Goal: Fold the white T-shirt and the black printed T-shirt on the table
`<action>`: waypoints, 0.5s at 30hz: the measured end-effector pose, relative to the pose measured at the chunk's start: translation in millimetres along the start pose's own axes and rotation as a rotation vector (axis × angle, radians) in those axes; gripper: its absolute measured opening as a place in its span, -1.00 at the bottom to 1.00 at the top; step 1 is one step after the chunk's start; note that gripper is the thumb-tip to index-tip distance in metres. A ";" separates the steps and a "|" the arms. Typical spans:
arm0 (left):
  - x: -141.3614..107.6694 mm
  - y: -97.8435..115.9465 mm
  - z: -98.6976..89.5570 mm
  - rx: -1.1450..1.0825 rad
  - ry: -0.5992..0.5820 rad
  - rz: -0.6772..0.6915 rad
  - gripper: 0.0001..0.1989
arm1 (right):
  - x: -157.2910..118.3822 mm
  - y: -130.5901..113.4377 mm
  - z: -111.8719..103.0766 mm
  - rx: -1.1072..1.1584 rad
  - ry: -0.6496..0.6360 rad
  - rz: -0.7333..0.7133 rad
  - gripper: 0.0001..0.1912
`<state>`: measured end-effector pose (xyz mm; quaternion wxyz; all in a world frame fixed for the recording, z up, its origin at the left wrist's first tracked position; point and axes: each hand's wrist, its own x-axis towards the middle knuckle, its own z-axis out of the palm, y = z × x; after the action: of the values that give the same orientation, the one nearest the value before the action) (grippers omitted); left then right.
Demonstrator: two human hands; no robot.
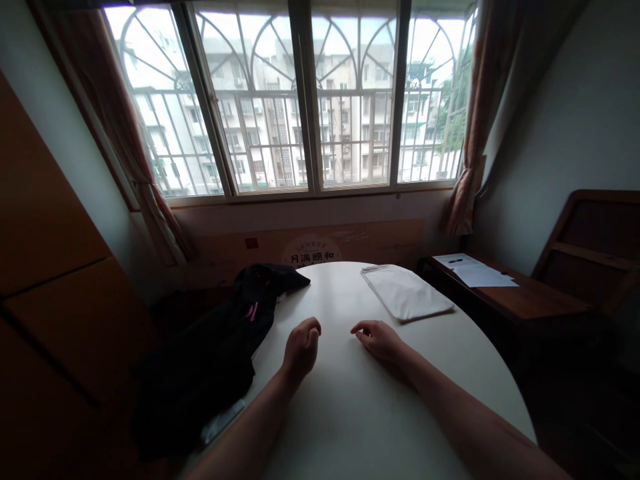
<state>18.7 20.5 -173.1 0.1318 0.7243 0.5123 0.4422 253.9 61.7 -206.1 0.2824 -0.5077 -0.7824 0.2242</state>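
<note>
Dark garment [200,373] drapes over tabletop's [335,413] left edge; folds too dark to read. White stack [407,292], material unclear, sits far right. Right hand's [376,339] fingers loosely open, nothing visible in them. Left hand's [301,343] curl; palm hidden, can't tell if closed. Best rest both relaxed, apart. Pale item [223,421] by garment partly covered.

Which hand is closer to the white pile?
The right hand, just this side of the white pile; the left hand is farther off, nearer the black cloth.

Place: a room in a home, it seems | reddish cloth curtains [156,215], wide barred window [303,100] facing pale apartment buildings [278,123] | round white table [345,407], tall brown cabinet [55,293]
</note>
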 end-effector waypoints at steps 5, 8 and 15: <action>1.5 0.4 1.6 0.017 -0.003 0.010 -0.84 | 1.3 -0.8 0.3 0.007 0.016 -0.001 -0.70; 1.8 2.1 2.8 0.026 -0.015 0.022 -0.84 | 1.2 -3.0 -0.2 -0.015 0.009 0.008 -0.70; -1.3 3.7 3.1 0.054 -0.044 0.046 -0.85 | -1.5 -8.6 -1.9 -0.078 -0.003 0.016 -0.70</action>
<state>23.4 18.5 -173.1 0.1134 0.7489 0.5041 0.4150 249.9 57.1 -199.5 0.2593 -0.5241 -0.7871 0.1964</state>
